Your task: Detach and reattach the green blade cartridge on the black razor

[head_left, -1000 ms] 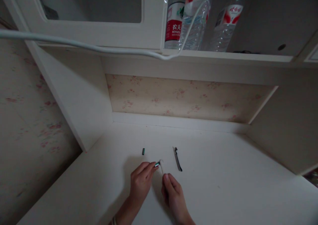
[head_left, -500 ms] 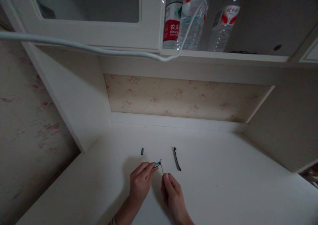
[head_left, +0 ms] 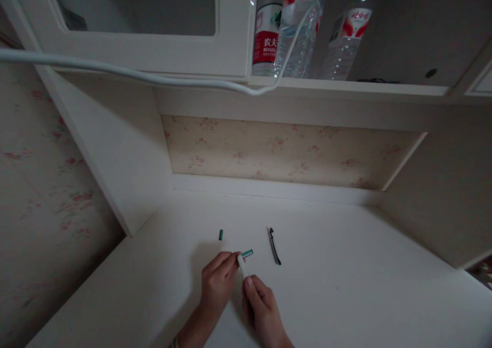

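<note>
My right hand point(head_left: 263, 304) is closed around a white razor handle point(head_left: 242, 267), its upper end tilted up and to the left. At that end lies a green and black razor blade cartridge point(head_left: 247, 253), crosswise to the handle. The fingers of my left hand point(head_left: 220, 279) are pinched together at the cartridge's left end, where the handle tip meets them. Whether handle and cartridge are joined cannot be made out. A second green and black cartridge point(head_left: 221, 234) lies on the white desk point(head_left: 326, 266) beyond my left hand. A black razor handle point(head_left: 274, 246) rests to the right.
Above the desk, a shelf holds several plastic bottles point(head_left: 265, 40), partly behind a hanging white cable point(head_left: 172, 81). A white side panel point(head_left: 115, 148) bounds the desk at left, and a panel point(head_left: 442, 194) at right.
My right hand has moved slightly left, bringing the white handle's tip across the cartridge to my left fingertips. The cartridge now sticks out to the right past the handle.
</note>
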`<state>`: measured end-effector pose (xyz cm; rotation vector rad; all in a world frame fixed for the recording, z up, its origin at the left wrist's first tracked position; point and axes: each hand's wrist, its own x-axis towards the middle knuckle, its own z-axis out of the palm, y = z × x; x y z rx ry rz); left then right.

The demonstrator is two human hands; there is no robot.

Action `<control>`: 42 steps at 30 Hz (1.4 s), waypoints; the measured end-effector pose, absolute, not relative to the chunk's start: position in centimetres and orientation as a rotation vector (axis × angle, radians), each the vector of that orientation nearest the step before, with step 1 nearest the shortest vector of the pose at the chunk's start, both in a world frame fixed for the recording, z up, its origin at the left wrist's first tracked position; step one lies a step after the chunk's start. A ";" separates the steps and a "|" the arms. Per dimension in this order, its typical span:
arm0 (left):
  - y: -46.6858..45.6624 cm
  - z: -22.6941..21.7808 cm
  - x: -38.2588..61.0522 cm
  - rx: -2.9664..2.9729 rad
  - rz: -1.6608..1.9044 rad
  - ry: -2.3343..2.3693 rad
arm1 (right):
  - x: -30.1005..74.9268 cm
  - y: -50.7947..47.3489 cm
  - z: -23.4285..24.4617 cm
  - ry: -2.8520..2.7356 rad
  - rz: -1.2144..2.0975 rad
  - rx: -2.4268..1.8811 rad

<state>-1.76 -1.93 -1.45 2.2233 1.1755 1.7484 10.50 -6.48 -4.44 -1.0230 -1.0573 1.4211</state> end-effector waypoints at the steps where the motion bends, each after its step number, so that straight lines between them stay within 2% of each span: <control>1: -1.9 -1.5 -1.8 2.217 1.746 1.179 | 10.5 -6.4 -4.4 -1.049 1.417 -1.027; 6: -1.9 -1.6 -1.8 2.207 1.731 1.151 | 10.6 -6.2 -3.9 -0.885 1.336 -1.064; 11: -1.8 -1.6 -1.9 2.225 1.756 1.144 | 10.6 -6.4 -3.6 -1.064 1.375 -1.095; 16: -1.8 -1.7 -1.9 2.208 1.724 1.140 | 10.9 -5.9 -3.7 -0.857 1.315 -1.101; 22: -1.7 -1.7 -1.9 2.227 1.716 1.172 | 10.6 -6.3 -3.4 -1.033 1.443 -1.051; 28: -1.7 -1.9 -1.9 2.229 1.712 1.124 | 11.0 -5.7 -3.2 -0.759 1.352 -1.062; 33: -1.5 -2.3 -2.0 2.230 1.703 1.130 | 11.7 -5.5 -3.0 -0.751 1.311 -1.096; 38: -1.4 -2.4 -2.1 2.245 1.710 1.167 | 14.0 -5.5 -2.5 -0.810 1.193 -1.209; 42: -1.4 -2.3 -2.0 2.262 1.734 1.135 | 19.0 -4.7 -2.8 -1.060 0.889 -1.497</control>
